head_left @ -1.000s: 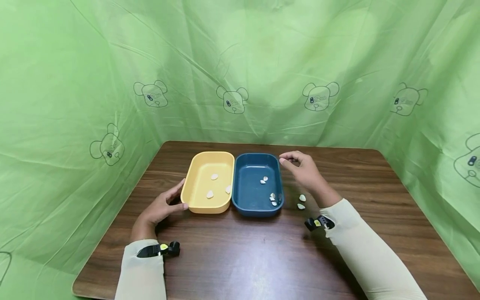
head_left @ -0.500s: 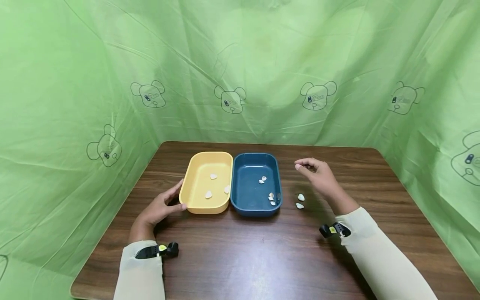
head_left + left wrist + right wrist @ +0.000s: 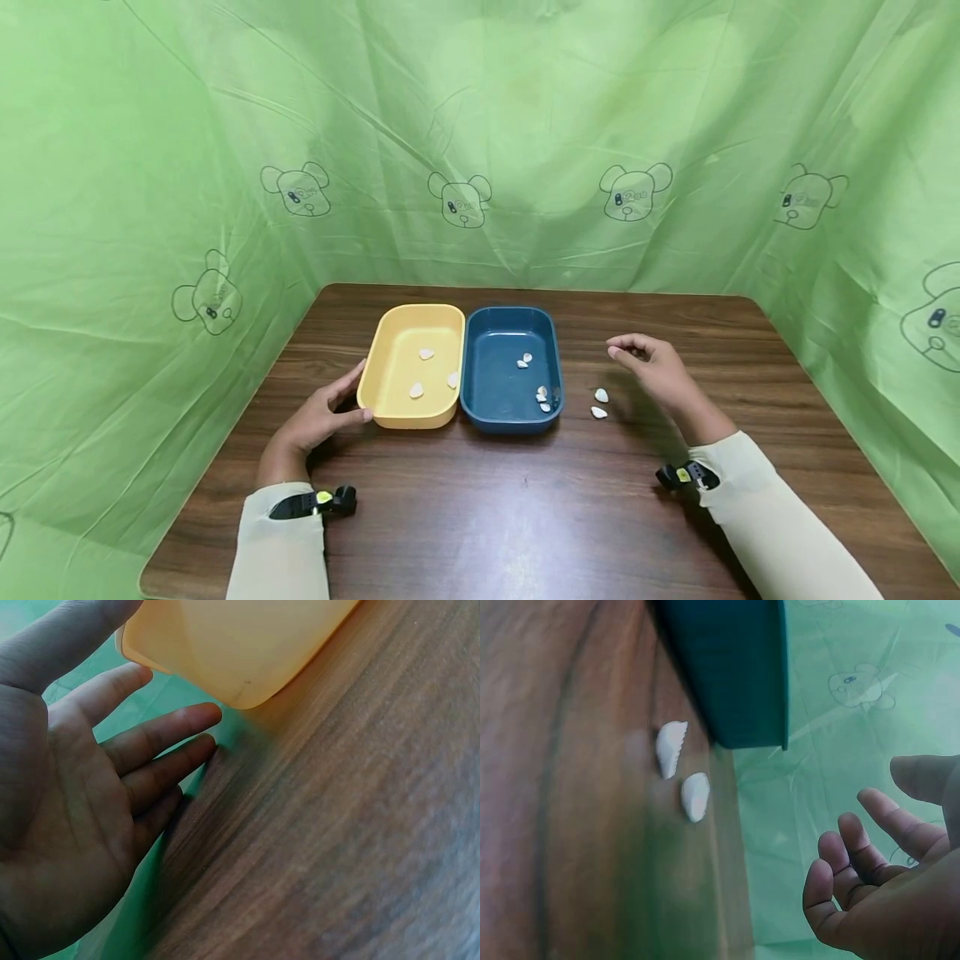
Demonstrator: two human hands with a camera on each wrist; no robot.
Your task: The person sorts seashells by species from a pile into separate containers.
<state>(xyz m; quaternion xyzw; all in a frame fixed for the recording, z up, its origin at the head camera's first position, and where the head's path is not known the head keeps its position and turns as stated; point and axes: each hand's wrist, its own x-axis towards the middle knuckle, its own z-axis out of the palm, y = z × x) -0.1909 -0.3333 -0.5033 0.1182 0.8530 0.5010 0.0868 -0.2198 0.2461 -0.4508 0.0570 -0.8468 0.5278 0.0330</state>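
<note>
My left hand rests at the left side of a yellow tray, its thumb and fingers spread along the rim. In the left wrist view its fingers are fairly straight. Three white seashells lie apart in the yellow tray. Against its right side stands a dark blue tray, with several small shells inside. My right hand hovers over the table to the right of the blue tray, fingers loosely bent and holding nothing. Nearby on the table lie two white shells, one with a toothed edge.
The brown wooden table carries both trays near its far edge. A green cloth printed with bear faces hangs behind and at both sides. Black straps with small cameras sit on both wrists.
My right hand has moved away from the blue tray's right rim, to the right and slightly nearer. My left hand, the trays and the shells stay in place.
</note>
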